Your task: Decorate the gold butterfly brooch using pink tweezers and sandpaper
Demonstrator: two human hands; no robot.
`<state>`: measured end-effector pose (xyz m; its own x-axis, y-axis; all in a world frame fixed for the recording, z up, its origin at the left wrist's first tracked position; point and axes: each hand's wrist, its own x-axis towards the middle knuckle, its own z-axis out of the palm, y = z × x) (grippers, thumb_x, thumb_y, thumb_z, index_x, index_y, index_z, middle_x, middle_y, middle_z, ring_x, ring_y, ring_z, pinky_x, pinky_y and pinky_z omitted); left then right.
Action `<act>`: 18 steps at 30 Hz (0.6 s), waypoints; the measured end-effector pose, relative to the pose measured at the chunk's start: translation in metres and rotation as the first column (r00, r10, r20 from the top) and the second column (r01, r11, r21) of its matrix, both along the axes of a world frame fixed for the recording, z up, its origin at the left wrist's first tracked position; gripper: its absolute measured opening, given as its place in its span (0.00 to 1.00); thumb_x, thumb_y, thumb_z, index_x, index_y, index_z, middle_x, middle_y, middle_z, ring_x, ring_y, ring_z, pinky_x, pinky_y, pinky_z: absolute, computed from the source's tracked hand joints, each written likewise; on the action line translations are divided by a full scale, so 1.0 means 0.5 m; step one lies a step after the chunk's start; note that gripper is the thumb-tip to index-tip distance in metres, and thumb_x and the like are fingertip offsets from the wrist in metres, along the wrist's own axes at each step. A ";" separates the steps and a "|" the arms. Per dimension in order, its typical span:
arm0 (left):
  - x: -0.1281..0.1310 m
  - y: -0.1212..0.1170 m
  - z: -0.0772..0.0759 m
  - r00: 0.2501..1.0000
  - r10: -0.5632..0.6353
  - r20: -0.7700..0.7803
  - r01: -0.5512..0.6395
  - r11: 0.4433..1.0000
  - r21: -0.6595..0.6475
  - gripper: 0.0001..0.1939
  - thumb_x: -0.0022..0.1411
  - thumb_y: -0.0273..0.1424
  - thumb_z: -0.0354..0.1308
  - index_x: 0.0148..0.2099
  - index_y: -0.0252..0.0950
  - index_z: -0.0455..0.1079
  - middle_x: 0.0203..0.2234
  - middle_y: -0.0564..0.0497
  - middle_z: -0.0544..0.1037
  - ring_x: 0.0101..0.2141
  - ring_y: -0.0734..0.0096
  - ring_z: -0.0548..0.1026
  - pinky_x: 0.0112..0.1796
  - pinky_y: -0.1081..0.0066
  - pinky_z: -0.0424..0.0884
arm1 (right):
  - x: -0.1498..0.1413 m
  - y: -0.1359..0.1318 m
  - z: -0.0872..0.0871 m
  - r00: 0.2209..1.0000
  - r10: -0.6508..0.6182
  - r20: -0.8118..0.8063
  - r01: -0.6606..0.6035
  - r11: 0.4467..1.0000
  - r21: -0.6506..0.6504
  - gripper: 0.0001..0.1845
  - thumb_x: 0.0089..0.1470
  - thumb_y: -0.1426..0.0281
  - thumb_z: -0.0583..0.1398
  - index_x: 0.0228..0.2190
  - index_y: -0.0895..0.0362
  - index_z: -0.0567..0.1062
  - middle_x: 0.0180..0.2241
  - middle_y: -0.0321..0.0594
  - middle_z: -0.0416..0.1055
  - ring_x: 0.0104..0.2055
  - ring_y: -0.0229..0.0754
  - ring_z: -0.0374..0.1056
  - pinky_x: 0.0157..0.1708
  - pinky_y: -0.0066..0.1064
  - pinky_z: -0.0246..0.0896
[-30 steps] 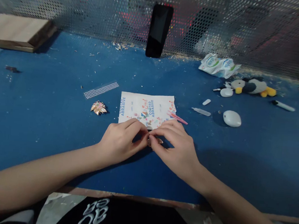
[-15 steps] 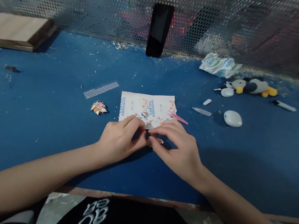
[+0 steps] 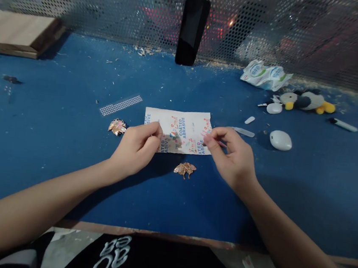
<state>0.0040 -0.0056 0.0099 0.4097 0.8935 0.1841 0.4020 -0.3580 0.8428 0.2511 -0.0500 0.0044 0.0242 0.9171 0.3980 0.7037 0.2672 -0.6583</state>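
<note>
My left hand (image 3: 139,147) is closed, its thumb and forefinger pressed together over the left part of a printed sandpaper sheet (image 3: 195,127), lying with its white "coated abrasive" backing up. Whatever those fingers may hold is hidden. At the sheet's right edge, my right hand (image 3: 234,159) pinches the pink tweezers (image 3: 222,144), which are mostly covered by the fingers. Below the sheet, a gold butterfly-shaped ornament (image 3: 185,169) lies on the blue table, apart from both hands. A gold leaf-like ornament with pink stones (image 3: 117,126) sits just left of my left hand.
A strip of small stick-on gems (image 3: 121,105) lies left of the sheet. To the right are a clear tube (image 3: 245,132), a white case (image 3: 280,140), a plush duck (image 3: 307,100) and a marker (image 3: 343,124). A phone (image 3: 192,32) leans against the perforated metal screen.
Both hands have moved apart, away from the butterfly ornament, which now lies uncovered. The left hand went up and left onto the sheet; the right went up and right to the tweezers.
</note>
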 end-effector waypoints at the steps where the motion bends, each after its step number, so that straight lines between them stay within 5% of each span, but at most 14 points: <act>1: 0.000 0.003 0.000 0.999 -0.019 -0.041 0.019 1.000 0.012 0.11 0.59 0.22 0.45 0.26 0.38 0.62 0.19 0.55 0.69 0.23 0.75 0.66 0.26 0.69 0.60 | 0.001 0.003 0.000 1.000 0.003 0.024 -0.004 1.000 0.012 0.05 0.62 0.67 0.63 0.32 0.51 0.75 0.32 0.38 0.76 0.35 0.44 0.73 0.38 0.38 0.69; 8: -0.002 0.013 -0.009 0.936 -0.043 -0.350 0.122 0.971 0.206 0.09 0.62 0.29 0.46 0.30 0.38 0.64 0.22 0.54 0.71 0.23 0.73 0.66 0.25 0.69 0.56 | 0.002 0.009 -0.003 0.980 0.043 0.193 -0.069 0.989 0.128 0.06 0.58 0.70 0.66 0.29 0.49 0.80 0.31 0.38 0.79 0.39 0.48 0.75 0.36 0.41 0.69; 12: -0.005 0.016 -0.021 0.870 0.013 -0.493 0.209 0.895 0.393 0.12 0.66 0.30 0.48 0.31 0.37 0.69 0.23 0.52 0.74 0.21 0.74 0.65 0.22 0.70 0.49 | 0.016 0.014 -0.004 0.954 0.053 0.297 -0.105 0.981 0.163 0.07 0.61 0.71 0.62 0.35 0.49 0.81 0.32 0.40 0.80 0.40 0.50 0.73 0.38 0.44 0.68; 18: -0.007 0.022 -0.035 0.879 0.129 -0.460 0.168 0.818 0.550 0.10 0.63 0.29 0.54 0.33 0.37 0.77 0.27 0.51 0.81 0.22 0.73 0.71 0.21 0.71 0.52 | 0.035 0.020 0.007 0.938 0.217 0.271 -0.190 0.974 -0.122 0.05 0.57 0.71 0.66 0.37 0.51 0.79 0.44 0.45 0.75 0.51 0.52 0.71 0.47 0.47 0.68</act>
<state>0.0006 0.0055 -0.0073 0.5920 0.6807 0.4316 0.6700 -0.7132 0.2059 0.2687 -0.0401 0.0081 -0.2671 0.9236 0.2748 0.8005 0.3715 -0.4704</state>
